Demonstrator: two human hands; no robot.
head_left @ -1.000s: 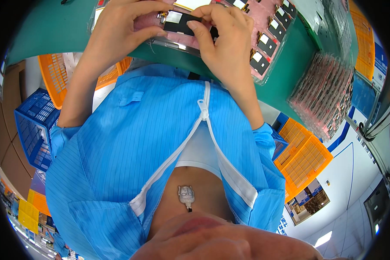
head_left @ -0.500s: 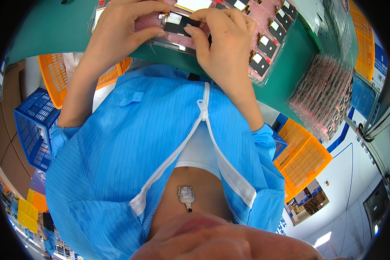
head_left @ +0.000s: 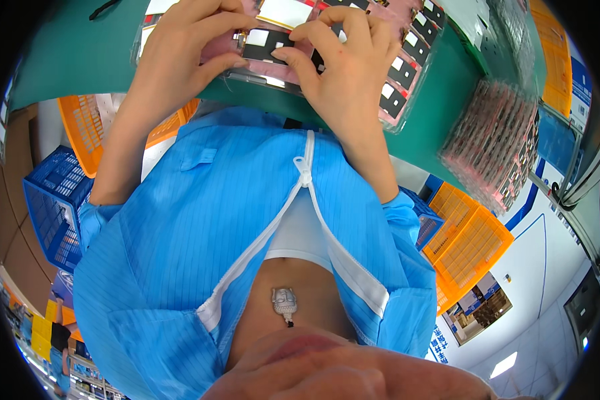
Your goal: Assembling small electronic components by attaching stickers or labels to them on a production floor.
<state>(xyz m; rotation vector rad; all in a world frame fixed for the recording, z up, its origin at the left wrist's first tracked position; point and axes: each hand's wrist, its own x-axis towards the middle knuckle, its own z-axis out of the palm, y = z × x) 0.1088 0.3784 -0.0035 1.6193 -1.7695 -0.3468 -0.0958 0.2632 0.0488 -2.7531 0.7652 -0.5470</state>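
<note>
A thin flat black electronic part [head_left: 268, 44] with white patches and a gold-coloured end lies in a clear plastic tray [head_left: 397, 127] lined with pink material. My left hand [head_left: 190, 50] curls at its left end, thumb at the near corner and index finger at the far one. At the right end, the thumb and index finger of my right hand [head_left: 340, 63] close on the part, the thumb overlapping its face. More black parts [head_left: 392, 100] of the same kind sit in the tray to the right. Beyond my fingers lies a larger white panel [head_left: 285, 12].
The tray rests on a green table [head_left: 80, 67]. A stack of similar filled trays [head_left: 490, 143] stands at the right. Orange baskets [head_left: 470, 240] and a blue crate [head_left: 57, 203] flank me below table level. A dark thin object [head_left: 105, 8] lies at the far left.
Both hands and the black part have shifted slightly left and the part looks flatter in the tray. My right fingers have spread a little; the view has tilted slightly.
</note>
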